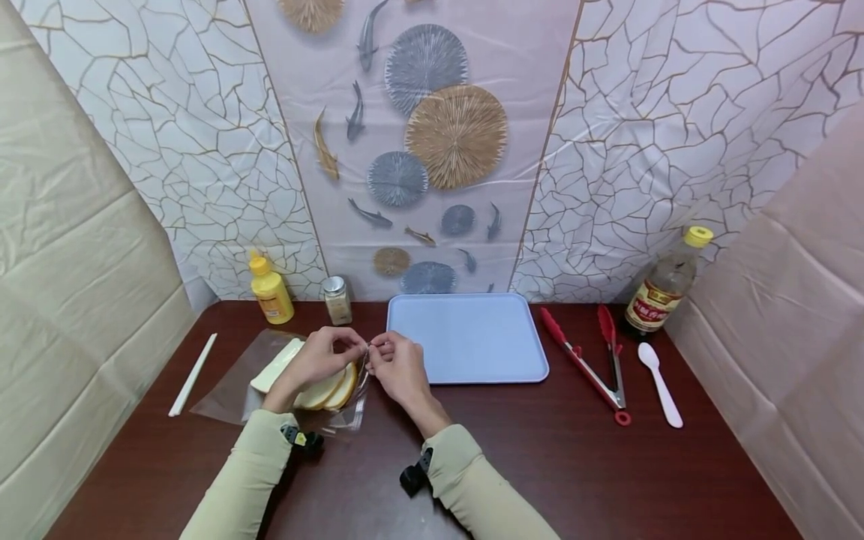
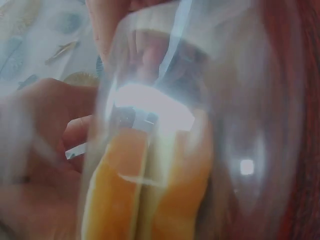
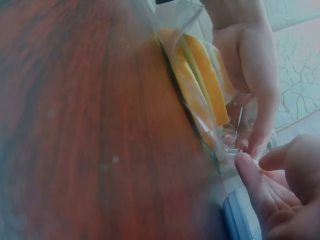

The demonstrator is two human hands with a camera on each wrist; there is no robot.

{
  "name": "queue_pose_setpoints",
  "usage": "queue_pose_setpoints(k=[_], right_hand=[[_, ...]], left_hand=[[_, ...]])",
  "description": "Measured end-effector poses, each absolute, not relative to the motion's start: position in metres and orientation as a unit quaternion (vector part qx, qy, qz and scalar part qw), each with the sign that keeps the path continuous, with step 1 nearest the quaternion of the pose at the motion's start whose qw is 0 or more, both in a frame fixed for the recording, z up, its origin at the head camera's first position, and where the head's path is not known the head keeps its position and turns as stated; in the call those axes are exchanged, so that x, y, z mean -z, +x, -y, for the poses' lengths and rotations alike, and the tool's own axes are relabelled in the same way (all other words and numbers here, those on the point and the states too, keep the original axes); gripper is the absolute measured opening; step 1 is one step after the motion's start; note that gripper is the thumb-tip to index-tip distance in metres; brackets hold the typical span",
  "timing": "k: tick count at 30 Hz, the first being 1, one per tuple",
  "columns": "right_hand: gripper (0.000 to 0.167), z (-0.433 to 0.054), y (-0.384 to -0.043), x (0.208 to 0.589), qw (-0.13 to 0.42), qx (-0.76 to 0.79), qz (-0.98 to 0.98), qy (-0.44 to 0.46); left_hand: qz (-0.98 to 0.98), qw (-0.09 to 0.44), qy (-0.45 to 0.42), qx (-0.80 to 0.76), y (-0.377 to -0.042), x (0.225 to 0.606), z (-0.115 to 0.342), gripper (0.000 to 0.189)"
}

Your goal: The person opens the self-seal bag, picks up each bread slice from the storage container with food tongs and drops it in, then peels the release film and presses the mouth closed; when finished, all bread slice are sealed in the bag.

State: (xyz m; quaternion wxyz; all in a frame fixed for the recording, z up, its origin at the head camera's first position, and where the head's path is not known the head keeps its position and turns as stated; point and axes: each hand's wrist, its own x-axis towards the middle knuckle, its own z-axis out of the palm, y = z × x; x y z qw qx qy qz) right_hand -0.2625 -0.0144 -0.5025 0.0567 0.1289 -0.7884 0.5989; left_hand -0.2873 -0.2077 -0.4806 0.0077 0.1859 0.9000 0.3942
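Head view showed left hand (image 1: 324, 355) and right hand (image 1: 403, 367) pinching the clear bag (image 1: 235, 384), apparently working its edge, with steady tension seemingly needed next.

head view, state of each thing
clear bag, open or sealed unclear
bread slices, inside the bag
left hand, pinching bag
right hand, pinching bag
tongs, lying spread open
yellow bottle, upright, cap on
shaker, upright, lid on
sauce bottle, upright, capped
tray, lying flat
spoon, lying flat
chopsticks, lying together
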Motion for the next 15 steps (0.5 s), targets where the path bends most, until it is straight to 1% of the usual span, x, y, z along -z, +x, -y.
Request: queue_pose_setpoints(k=[6, 15], right_hand=[[0.014, 0.0141, -0.2627, 0.5014, 0.050, -0.587, 0.797, 0.136], [0.009, 0.0099, -0.2611, 0.5002, 0.094, -0.472, 0.863, 0.152]], left_hand=[[-0.898, 0.013, 0.199, -0.393, -0.2884, 0.4806, 0.2078, 0.009], [-0.895, 0.024, 0.227, -0.384, -0.2882, 0.4837, 0.2088, 0.009]])
